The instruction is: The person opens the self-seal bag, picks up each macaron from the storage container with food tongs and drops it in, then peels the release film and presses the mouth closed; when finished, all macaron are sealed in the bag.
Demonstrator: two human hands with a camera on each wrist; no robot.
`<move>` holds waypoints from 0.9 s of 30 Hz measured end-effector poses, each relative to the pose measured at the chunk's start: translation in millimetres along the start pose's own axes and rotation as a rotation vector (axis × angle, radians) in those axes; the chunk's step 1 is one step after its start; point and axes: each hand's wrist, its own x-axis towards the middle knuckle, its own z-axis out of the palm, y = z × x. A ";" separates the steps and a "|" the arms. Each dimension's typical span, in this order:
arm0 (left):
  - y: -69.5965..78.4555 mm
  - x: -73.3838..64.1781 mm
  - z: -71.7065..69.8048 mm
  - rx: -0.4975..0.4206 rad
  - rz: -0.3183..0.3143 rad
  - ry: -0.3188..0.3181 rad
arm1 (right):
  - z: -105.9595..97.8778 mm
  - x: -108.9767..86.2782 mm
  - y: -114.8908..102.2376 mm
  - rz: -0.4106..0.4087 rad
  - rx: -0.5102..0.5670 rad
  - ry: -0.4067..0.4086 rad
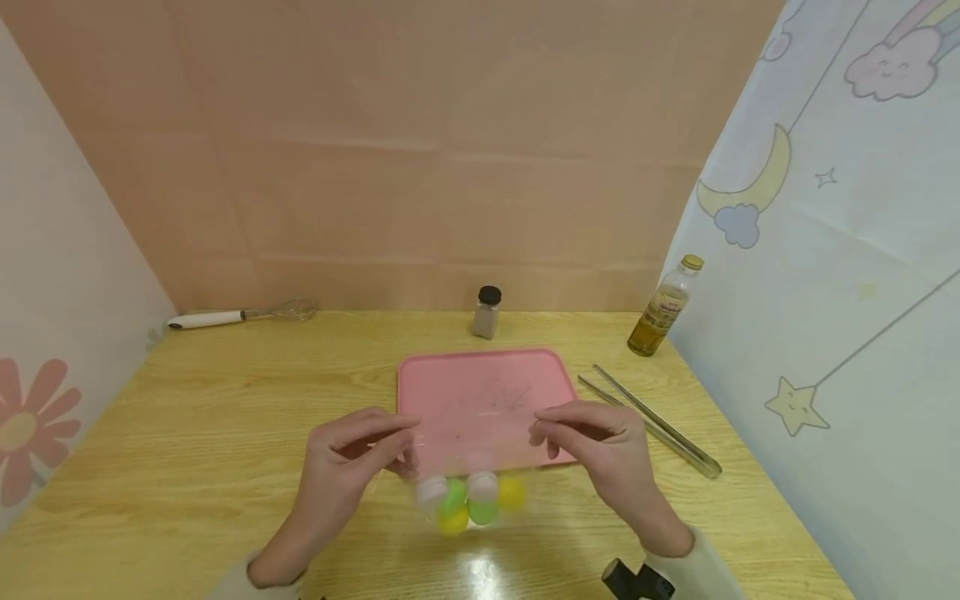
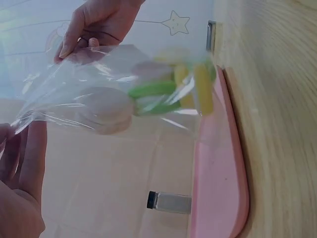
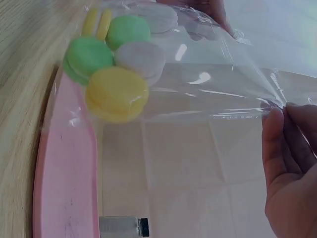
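Observation:
A clear plastic bag (image 3: 198,94) hangs between my two hands, with several macarons in green, yellow and pale lilac gathered at its bottom. My left hand (image 1: 345,467) pinches one upper corner of the bag between thumb and fingers. At the opposite corner my right hand (image 1: 607,454) pinches the film the same way. A yellow macaron (image 3: 117,94) and a green macaron (image 3: 89,58) lie against the film in the right wrist view. In the left wrist view a pale macaron (image 2: 105,110) sits higher in the bag. Behind the bag lies a pink tray (image 1: 480,375).
Metal tongs (image 1: 667,433) lie right of the tray. An oil bottle (image 1: 660,312) stands at the back right, and a small black-capped jar (image 1: 487,313) behind the tray. A white-handled whisk (image 1: 240,315) lies at the back left. Patterned walls flank the wooden table (image 1: 187,467).

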 end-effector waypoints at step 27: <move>-25.2 1.6 -24.7 -0.004 0.151 -0.283 | -15.4 -11.0 37.1 -0.076 0.155 -0.128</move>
